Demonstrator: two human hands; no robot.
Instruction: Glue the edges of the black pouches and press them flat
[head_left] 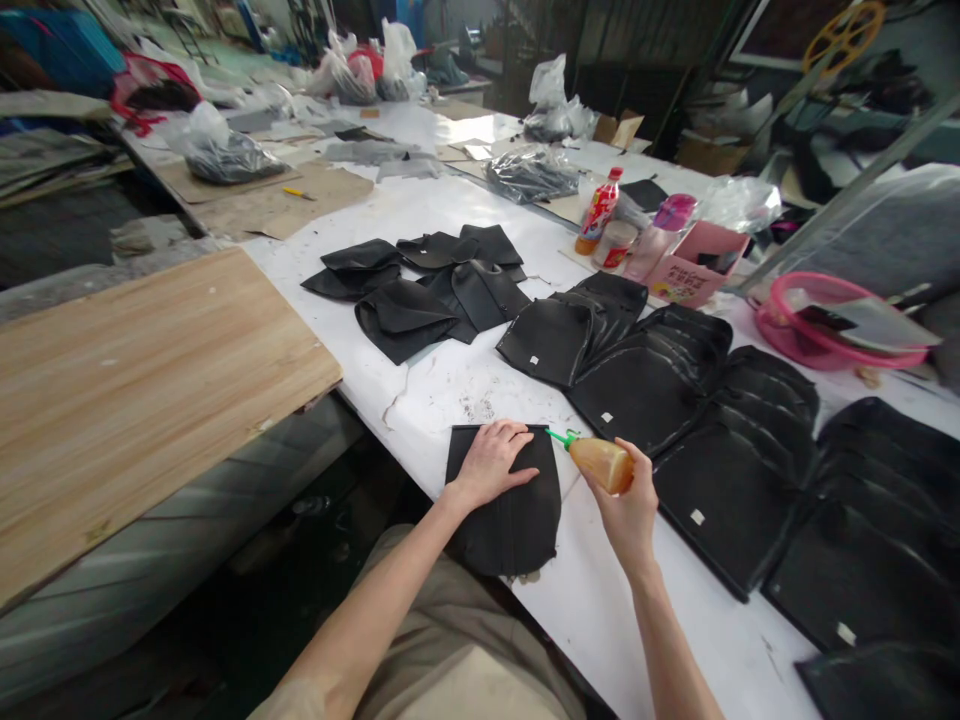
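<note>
A black leather-like piece (517, 520) with a straight far edge and a rounded near edge lies at the table's front edge. My left hand (495, 462) rests flat on it, fingers stretched toward the far edge. In my right hand (628, 510) is a squeeze bottle (604, 464) of amber liquid, tilted on its side. Its thin green nozzle (556, 436) points left, with the tip at the piece's far right corner. Whether the tip touches the piece I cannot tell.
Overlapping stacks of black pieces (720, 500) cover the table's right side. Folded black pieces (427, 290) lie ahead. Behind them stand a red-labelled drink bottle (598, 212), a pink box (697, 265) and a pink basket (840, 345). A wooden board (150, 400) is at left, across a gap.
</note>
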